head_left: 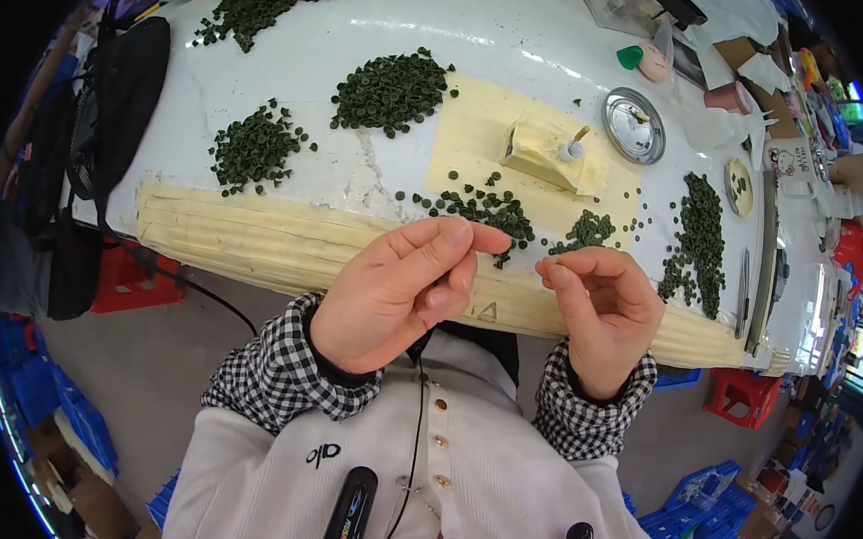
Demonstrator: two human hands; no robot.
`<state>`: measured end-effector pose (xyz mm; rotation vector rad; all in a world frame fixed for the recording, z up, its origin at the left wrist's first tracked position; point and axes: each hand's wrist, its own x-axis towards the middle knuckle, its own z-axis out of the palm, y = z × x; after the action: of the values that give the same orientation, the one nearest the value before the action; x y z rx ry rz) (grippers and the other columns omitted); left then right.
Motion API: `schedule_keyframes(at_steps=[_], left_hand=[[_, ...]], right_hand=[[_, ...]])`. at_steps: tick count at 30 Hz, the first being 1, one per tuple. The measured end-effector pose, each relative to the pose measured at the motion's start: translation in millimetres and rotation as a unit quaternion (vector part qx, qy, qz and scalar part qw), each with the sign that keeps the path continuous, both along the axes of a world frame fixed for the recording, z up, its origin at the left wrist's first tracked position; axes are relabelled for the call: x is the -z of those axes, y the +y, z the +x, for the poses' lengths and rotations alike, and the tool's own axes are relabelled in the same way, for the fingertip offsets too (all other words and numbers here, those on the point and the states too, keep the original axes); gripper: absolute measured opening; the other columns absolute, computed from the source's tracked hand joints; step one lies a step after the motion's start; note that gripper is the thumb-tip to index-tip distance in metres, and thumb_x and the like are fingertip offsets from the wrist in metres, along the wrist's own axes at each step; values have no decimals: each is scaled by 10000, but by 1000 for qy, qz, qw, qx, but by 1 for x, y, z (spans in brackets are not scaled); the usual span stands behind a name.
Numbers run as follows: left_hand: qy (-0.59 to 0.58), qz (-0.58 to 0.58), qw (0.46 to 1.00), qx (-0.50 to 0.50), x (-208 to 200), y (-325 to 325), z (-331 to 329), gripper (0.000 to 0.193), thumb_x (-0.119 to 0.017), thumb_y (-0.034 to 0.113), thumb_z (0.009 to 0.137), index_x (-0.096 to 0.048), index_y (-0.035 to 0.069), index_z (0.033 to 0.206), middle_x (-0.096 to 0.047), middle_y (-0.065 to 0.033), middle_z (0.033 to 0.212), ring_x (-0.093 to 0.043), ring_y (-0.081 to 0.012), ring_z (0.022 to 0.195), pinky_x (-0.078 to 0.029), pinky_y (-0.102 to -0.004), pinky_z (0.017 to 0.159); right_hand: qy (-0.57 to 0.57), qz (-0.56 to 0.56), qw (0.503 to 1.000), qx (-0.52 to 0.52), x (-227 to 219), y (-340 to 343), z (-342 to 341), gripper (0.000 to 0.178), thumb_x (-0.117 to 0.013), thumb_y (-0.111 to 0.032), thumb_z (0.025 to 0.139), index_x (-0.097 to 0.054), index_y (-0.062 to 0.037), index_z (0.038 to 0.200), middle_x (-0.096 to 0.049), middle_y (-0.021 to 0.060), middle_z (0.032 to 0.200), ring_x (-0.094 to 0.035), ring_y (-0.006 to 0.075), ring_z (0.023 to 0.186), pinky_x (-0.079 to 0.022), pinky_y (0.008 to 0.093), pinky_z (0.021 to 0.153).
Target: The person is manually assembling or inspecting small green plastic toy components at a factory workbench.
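Observation:
Just over the table's near edge, my left hand (pixel 399 292) holds its thumb against its index finger, with the index fingertip reaching to the right. Facing it, my right hand (pixel 605 313) pinches with thumb and index finger. Whatever is in either pinch is too small or hidden to make out. A gap separates the two hands. Right beyond the left fingertips lies a loose heap of small dark green round pieces (pixel 488 212). A smaller heap of similar green pieces (pixel 590 229) sits beyond my right fingertips. Past them stands a cream-taped block (pixel 545 160) with a small white cylinder and brown stick.
More green heaps lie at left (pixel 255 148), centre (pixel 392 92), far left (pixel 280 3) and right (pixel 701 240). A round metal dish (pixel 634 126) and a smaller dish (pixel 738 186) stand on the right. Tweezers (pixel 744 291) lie nearby. Cream tape (pixel 248 231) covers the table's near edge.

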<state>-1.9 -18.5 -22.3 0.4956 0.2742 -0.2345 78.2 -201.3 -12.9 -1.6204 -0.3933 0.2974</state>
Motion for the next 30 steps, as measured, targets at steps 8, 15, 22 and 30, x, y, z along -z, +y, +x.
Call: schedule_keyframes(at_steps=[8,15,22,30], left_hand=[[44,53,997,-25,-11,-7,4,289,-420,128,977,-497,-14,1216,-511,13,785,-363,-28,623,-319,-166,560],[-3,33,999,-7,5,-3,-1,239,-471,120,957,-556,-3,1143,-611,-39,894,-362,-32,593,-328,-174,543],[21,30,999,-14,-1,-4,0,227,-481,103,948,-571,-3,1127,-626,-56,938,-350,-22,581,-324,-159,528],[7,27,1000,-5,0,0,0,188,-467,99,953,-567,22,1091,-640,-80,988,-315,-10,527,-307,-141,495]], right_hand=[[20,29,999,-28,-1,6,-2,102,-612,67,808,-608,63,910,-645,92,863,-622,124,802,-492,233,730],[60,54,995,-63,-1,6,-3,99,-587,49,834,-592,70,931,-642,96,875,-631,132,816,-499,242,752],[80,71,992,-61,-1,9,-5,94,-588,45,837,-584,65,928,-626,75,852,-626,123,807,-498,233,743],[10,43,998,-46,1,13,-4,111,-634,62,781,-607,41,887,-599,62,852,-567,104,792,-458,220,730]])
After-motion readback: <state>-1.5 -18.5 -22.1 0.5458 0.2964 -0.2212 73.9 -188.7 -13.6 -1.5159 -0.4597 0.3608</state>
